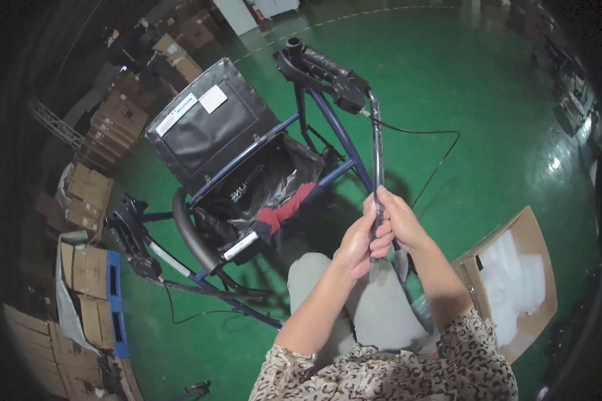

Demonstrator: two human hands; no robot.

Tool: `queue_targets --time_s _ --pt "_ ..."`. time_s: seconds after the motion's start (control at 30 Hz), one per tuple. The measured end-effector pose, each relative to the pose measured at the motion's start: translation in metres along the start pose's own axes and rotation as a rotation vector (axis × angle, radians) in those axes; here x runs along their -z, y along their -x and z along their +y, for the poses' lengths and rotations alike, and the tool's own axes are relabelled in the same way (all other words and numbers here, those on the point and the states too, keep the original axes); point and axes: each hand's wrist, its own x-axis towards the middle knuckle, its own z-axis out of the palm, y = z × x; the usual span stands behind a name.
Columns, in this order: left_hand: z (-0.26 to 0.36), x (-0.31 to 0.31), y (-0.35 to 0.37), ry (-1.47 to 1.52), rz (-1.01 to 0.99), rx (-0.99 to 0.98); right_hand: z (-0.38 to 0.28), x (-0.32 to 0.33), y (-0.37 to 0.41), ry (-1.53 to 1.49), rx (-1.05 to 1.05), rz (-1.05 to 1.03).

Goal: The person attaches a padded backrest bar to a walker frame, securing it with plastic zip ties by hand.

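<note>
Left fingers [382,243] and right fingers [387,200] closed around wrapped tube [378,150] — its longer stretch beyond them, toward black bracket [349,93].

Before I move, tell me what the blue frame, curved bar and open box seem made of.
Blue frame: likely painted metal, given its straight, smooth, evenly coloured tubes. Curved bar: perhaps foam or rubber, being thick and black with only a soft sheen. Box: plain cardboard, judging by its dull brown, flat walls.
</note>
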Motion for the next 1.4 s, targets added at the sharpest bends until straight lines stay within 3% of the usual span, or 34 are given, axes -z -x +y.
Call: queue_targets --time_s 0.13,0.3,0.43,0.53,0.73,0.8,0.93,1.0,1.13,1.4 --pt "0.002 -0.011 0.003 -0.025 -0.021 0.008 0.0 -0.006 -0.029 -0.465 0.042 -0.057" --pt "0.0 -0.011 0.005 0.095 -0.047 0.044 -0.005 -0.005 -0.081 -1.068 0.195 -0.38" --pt "0.001 -0.009 0.007 0.122 -0.068 0.075 -0.015 0.002 -0.125 -1.328 0.258 -0.523" --pt "0.002 -0.004 0.007 0.095 -0.101 0.099 -0.026 0.015 -0.159 -1.283 0.223 -0.551" --pt "0.004 0.0 -0.004 0.083 -0.06 0.098 -0.052 0.029 -0.187 -0.916 -0.039 -0.186" --pt "0.002 0.006 -0.011 0.139 -0.007 0.053 -0.036 0.037 -0.181 -0.854 0.019 -0.128" --pt "0.006 0.024 -0.003 -0.111 -0.114 -0.108 0.026 0.052 -0.102 -0.477 0.0 0.056" --pt "0.015 0.028 -0.003 -0.417 -0.098 -0.176 0.052 0.054 -0.051 -0.291 -0.004 0.191" --pt "0.003 0.022 -0.025 -0.641 -0.042 -0.131 0.083 0.038 0.048 -0.23 -0.003 0.313" --pt "-0.025 -0.013 -0.063 -0.493 0.112 -0.174 0.073 0.024 0.075 -0.306 0.139 0.536"
